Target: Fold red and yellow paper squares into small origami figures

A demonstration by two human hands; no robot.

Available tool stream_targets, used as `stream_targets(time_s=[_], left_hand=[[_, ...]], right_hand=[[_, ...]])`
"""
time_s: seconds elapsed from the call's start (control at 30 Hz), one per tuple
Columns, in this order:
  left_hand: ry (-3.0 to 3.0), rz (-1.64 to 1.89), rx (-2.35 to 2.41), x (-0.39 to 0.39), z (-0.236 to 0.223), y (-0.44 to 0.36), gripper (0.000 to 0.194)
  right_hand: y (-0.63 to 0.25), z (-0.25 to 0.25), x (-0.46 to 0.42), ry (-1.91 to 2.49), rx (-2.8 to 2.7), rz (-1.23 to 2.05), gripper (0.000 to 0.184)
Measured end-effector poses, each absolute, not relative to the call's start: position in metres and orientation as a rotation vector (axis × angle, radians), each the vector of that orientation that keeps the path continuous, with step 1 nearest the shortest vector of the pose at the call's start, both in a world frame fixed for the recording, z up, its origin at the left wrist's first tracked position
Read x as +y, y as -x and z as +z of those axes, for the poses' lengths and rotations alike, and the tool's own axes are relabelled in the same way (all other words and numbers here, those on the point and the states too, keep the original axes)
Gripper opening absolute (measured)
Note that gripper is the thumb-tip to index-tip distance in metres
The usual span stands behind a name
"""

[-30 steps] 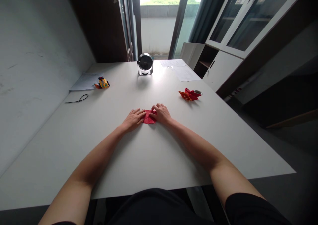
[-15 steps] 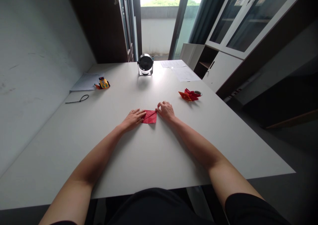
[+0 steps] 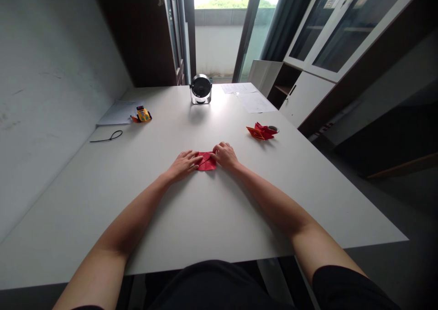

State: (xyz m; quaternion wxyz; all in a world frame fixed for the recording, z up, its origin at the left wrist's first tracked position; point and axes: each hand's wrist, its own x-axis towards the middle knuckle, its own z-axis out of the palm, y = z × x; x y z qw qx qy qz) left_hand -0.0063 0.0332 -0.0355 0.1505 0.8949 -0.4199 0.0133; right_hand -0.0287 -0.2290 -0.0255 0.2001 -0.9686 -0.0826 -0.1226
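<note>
A creased square of red origami paper [image 3: 207,162] lies on the white table in front of me. My left hand [image 3: 184,164] rests over its left side with the fingers stretched out, pressing it down. At the far right corner my right hand [image 3: 225,155] pinches the paper between thumb and fingers, and that corner looks lifted or folded inward. The fingertips partly cover the edges on both sides.
Folded red and orange paper pieces [image 3: 263,131] lie to the right beside a grey ring-shaped thing [image 3: 273,128]. A yellow toy [image 3: 143,114], a black cable tie [image 3: 111,137] and paper sheets [image 3: 118,112] are on the left. At the back stands a round black-and-silver device [image 3: 200,87].
My right hand has moved slightly left, over the paper, and its far right corner has come inward with the fingers. My left hand stays in nearly the same place.
</note>
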Motion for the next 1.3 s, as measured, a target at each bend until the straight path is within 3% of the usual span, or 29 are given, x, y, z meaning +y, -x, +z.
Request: stream_targets(time_s=[0.3,0.63,0.93,1.3], left_hand=[[-2.459,0.015,-1.147,0.034,-0.027,0.011,0.058],[-2.284,0.017,-0.855,0.024,-0.013,0.02,0.031],[-2.214,-0.082,-0.753,0.024,-0.008,0.025,0.033],[-2.124,-0.029,-0.823,0.026,-0.017,0.015,0.024]], right_hand=[[0.028,-0.027,-0.233,2.38,-0.223,-0.23,0.012],[0.035,-0.028,-0.221,2.133,-0.309,-0.211,0.018],[0.039,-0.025,-0.217,2.103,-0.371,-0.259,0.016],[0.038,-0.024,-0.218,2.01,-0.302,-0.238,0.032]])
